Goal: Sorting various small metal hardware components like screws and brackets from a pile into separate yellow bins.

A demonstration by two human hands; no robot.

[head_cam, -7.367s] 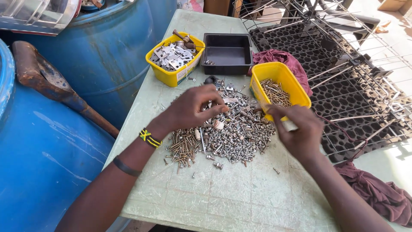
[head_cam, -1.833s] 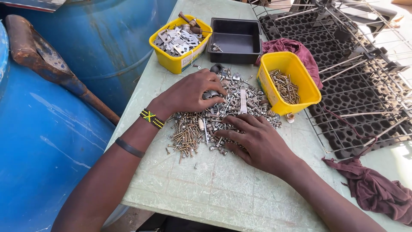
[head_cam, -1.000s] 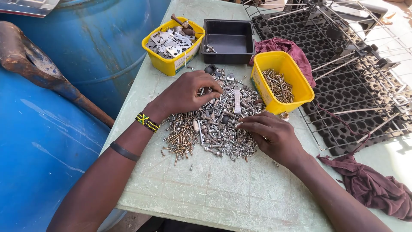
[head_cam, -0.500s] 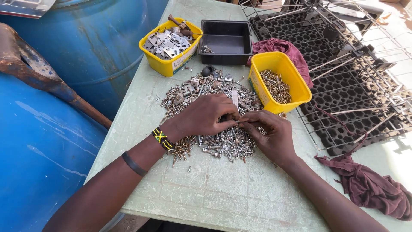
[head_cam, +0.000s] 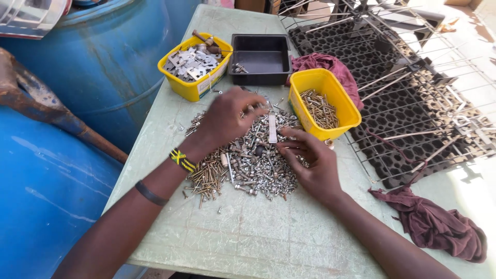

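Observation:
A heap of mixed screws, nails and bolts lies in the middle of a pale green table. My left hand rests palm down on the far side of the heap, fingers spread over the fasteners. On the heap's right edge lies my right hand, its fingers curled among the pieces; I cannot see whether it pinches one. A flat grey metal strip lies on the heap between the hands. Just right of them a yellow tub holds brown screws.
A second yellow tub with flat metal plates and a black tray stand at the back. Dark red cloths lie right, beside a black grid mat with wire racks. Blue drums crowd the left edge.
My left hand has slid from the heap's centre toward its far side. My right hand stays at the right edge, fingers working in the fasteners.

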